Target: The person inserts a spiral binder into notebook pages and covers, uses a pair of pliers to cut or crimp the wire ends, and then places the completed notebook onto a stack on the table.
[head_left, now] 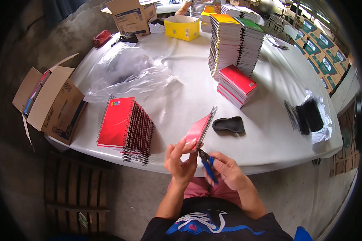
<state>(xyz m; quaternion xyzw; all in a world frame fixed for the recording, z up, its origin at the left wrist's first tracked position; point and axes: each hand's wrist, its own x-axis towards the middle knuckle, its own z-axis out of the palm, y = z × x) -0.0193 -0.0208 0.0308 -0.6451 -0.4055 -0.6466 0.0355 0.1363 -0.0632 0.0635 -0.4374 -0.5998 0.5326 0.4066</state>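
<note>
A red notebook with a dark wire spiral along its right edge stands tilted in my left hand, whose fingers grip its near end. My right hand is closed round the blue handles of a pair of pliers. Their dark jaws meet the near end of the spiral; whether they bite the wire is too small to tell. To the left stands a stack of red spiral notebooks. Beyond my hands on the right is a pile of red notebooks without a visible spiral. A black shoe-sole-shaped piece lies nearby.
Black spiral coils lie on white paper at the right table edge. Tall stacks of yellow and green books rise at the back. Clear plastic wrap, a yellow box and cardboard boxes occupy the left and far sides. A person stands opposite.
</note>
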